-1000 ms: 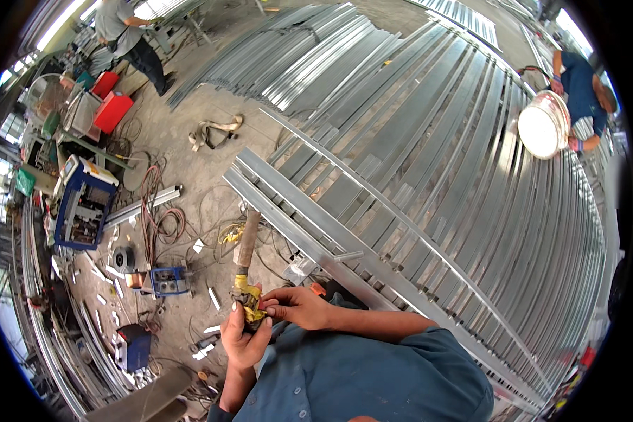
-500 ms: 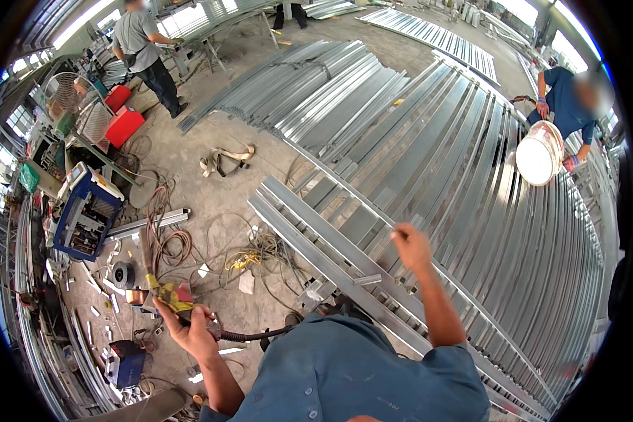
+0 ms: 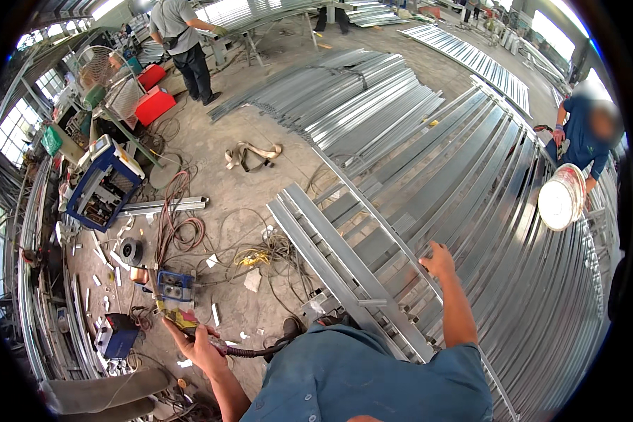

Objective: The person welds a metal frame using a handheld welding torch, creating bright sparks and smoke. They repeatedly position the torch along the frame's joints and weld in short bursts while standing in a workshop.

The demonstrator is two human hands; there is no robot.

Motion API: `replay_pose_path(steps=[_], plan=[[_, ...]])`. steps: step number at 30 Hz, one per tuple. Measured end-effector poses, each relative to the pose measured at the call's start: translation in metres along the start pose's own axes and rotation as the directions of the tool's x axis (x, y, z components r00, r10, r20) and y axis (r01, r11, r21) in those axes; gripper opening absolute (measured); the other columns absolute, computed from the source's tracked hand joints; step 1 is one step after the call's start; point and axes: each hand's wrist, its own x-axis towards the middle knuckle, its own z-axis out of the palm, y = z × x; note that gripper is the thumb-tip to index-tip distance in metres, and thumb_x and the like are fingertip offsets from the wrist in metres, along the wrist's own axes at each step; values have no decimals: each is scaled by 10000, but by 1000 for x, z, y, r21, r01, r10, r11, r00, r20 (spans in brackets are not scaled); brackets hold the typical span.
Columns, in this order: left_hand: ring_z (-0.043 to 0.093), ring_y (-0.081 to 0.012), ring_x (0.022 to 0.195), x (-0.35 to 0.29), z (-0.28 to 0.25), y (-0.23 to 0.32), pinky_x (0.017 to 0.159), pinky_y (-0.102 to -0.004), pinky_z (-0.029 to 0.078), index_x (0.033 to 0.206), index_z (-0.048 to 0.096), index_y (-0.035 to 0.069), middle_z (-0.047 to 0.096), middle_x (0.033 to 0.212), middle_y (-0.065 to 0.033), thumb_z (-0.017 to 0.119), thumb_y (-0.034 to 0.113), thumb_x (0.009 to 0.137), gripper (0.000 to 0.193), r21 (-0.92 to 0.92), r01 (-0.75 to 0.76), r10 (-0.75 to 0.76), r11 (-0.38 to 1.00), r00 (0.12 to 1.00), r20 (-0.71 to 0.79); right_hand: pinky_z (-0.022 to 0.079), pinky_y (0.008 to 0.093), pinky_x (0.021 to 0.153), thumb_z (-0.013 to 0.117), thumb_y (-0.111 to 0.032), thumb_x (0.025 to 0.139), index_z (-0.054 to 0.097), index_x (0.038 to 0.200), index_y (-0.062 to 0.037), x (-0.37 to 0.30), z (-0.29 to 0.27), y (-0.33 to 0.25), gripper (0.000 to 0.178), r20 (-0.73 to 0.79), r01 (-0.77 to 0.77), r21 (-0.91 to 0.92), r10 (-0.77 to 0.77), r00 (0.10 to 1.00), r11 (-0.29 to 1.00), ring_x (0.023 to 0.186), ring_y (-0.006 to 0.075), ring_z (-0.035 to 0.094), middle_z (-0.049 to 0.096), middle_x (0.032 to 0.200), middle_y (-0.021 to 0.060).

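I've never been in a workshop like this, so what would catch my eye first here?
Long shiny metal channels cover most of the floor on the right, and the person's right hand rests on them. Their left hand grips a yellow-tipped tool with a black hose, low on the left. A blue machine stands among tangled cables further left.

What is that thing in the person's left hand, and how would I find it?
Start at the long grey metal frame lying across the concrete floor, then look left of it, past the tangle of cables. There the left hand grips a welding torch. It has a yellowish head and a black ribbed hose trailing from it; nothing else nearby is held.
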Motion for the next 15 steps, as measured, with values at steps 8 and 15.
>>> replay_pose_path(steps=[8, 15], plan=[[569, -142, 686, -12, 13, 7, 556, -300, 513, 1680, 244, 145, 609, 1346, -154, 525, -139, 853, 918, -1, 10, -10, 1000, 999, 49, 466, 475, 1132, 910, -331, 738, 487, 1543, -81, 4, 5, 9, 943, -38, 57, -107, -62, 997, 993, 1389, 404, 523, 477, 1560, 218], [573, -140, 692, -17, 14, 6, 562, -293, 526, 1678, 234, 117, 604, 1319, -143, 521, -148, 848, 917, 31, 8, -11, 999, 997, 83, 475, 463, 1123, 893, -358, 760, 480, 1543, -74, 8, 13, 18, 930, -59, 50, -105, -57, 997, 993, 1384, 398, 524, 470, 1554, 206]])
